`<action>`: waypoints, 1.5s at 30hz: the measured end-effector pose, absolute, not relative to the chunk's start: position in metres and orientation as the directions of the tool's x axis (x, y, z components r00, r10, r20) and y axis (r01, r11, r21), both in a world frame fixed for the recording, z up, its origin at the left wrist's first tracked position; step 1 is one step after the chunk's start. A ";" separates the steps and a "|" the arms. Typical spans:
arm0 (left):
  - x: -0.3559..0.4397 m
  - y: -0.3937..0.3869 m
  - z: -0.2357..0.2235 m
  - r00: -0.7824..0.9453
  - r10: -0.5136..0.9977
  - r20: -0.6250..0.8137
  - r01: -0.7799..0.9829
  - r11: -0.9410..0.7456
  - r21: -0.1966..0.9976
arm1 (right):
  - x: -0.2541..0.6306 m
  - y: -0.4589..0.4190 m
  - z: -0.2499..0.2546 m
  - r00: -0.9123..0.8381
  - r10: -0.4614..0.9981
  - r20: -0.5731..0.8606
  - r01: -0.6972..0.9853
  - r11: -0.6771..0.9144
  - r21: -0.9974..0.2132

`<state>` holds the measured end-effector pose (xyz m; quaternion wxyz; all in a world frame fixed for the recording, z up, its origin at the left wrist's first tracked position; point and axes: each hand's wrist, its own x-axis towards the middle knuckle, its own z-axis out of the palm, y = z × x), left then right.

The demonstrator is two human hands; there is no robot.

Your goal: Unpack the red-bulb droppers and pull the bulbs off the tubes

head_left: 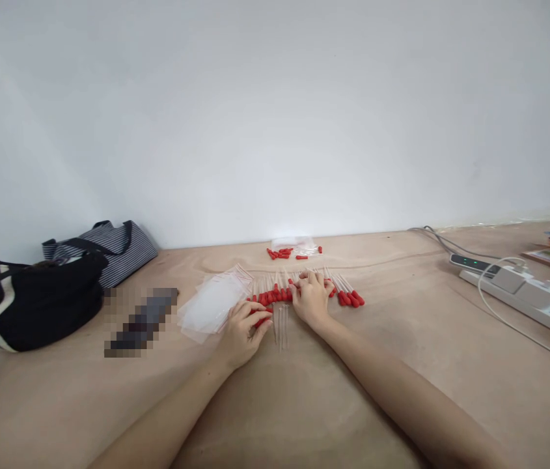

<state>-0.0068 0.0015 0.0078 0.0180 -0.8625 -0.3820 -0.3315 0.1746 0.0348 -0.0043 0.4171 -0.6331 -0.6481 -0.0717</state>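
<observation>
A row of glass droppers with red rubber bulbs (275, 296) lies across the middle of the table, their tubes pointing toward the wall. My left hand (243, 332) is closed at the near left end of the row, with a red rubber bulb (263, 311) between thumb and fingers. Over the right part of the row, my right hand (311, 298) has its fingers curled down among the droppers; whatever they grip is hidden. Several bare glass tubes (281, 329) lie between my hands, nearer to me. More droppers (350, 296) fan out right of my right hand.
Clear plastic bags (213, 303) are spread left of the row. Loose red bulbs (279, 253) and another clear bag (294, 244) lie near the wall. A black bag (35, 303), a striped bag (125, 251) and a blurred-out dark object (142, 322) are left; a power strip (538, 299) with cables is right.
</observation>
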 end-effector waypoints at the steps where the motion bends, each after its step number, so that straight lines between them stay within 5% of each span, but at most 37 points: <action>1: -0.005 0.001 0.008 0.481 0.644 0.594 0.666 -0.710 0.230 | 0.177 0.030 -0.004 0.161 0.751 0.640 0.869 0.199 -0.452; 10: 0.034 -0.015 0.015 0.487 0.702 0.520 0.687 -0.676 0.268 | 0.214 -0.039 -0.008 0.080 0.691 0.718 0.779 0.407 -0.478; 18: 0.077 -0.014 0.013 0.240 0.886 0.396 0.696 -0.442 0.566 | 0.214 -0.044 -0.012 -0.095 0.683 0.724 0.731 0.541 -0.415; 20: 0.071 -0.011 0.016 0.245 0.882 0.402 0.767 -0.430 0.476 | 0.216 -0.044 -0.012 -0.101 0.676 0.730 0.754 0.530 -0.387; 23: 0.051 -0.008 0.021 0.414 0.776 0.476 0.819 -0.546 0.176 | 0.225 -0.043 -0.010 -0.112 0.621 0.775 0.797 0.522 -0.304; 27: 0.030 -0.008 0.018 0.595 0.634 0.495 0.759 -0.645 -0.086 | 0.233 -0.041 -0.006 -0.299 0.557 0.775 0.808 0.579 -0.105; 30: 0.026 -0.009 0.011 0.620 0.588 0.520 0.732 -0.672 -0.112 | 0.230 -0.037 -0.005 -0.394 0.570 0.721 0.802 0.596 -0.033; 45: 0.034 -0.007 0.003 0.586 0.518 0.624 0.700 -0.711 -0.066 | 0.214 -0.026 -0.014 -0.392 0.613 0.685 0.811 0.582 -0.057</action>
